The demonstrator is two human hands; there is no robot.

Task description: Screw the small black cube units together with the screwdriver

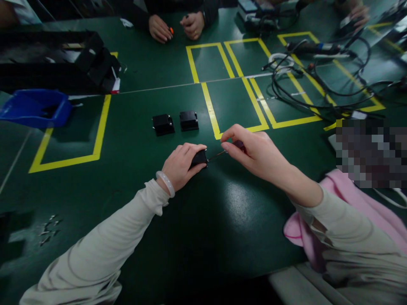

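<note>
My left hand is closed around a small black box and holds it down on the green tabletop. Silvery screws show at the box's right end. In my right hand is a screwdriver, its handle mostly hidden by the fingers. The thin shaft points left, and its tip meets the box's right end at a screw. Just beyond my left hand two similar black boxes, one on the left and one on the right, sit side by side with small screws at their corners.
Loose screws lie at the left front. A blue bin and a long black rack stand at the left. Coiled cables spread at the right, with pink cloth nearer. Across the table are another person's hands.
</note>
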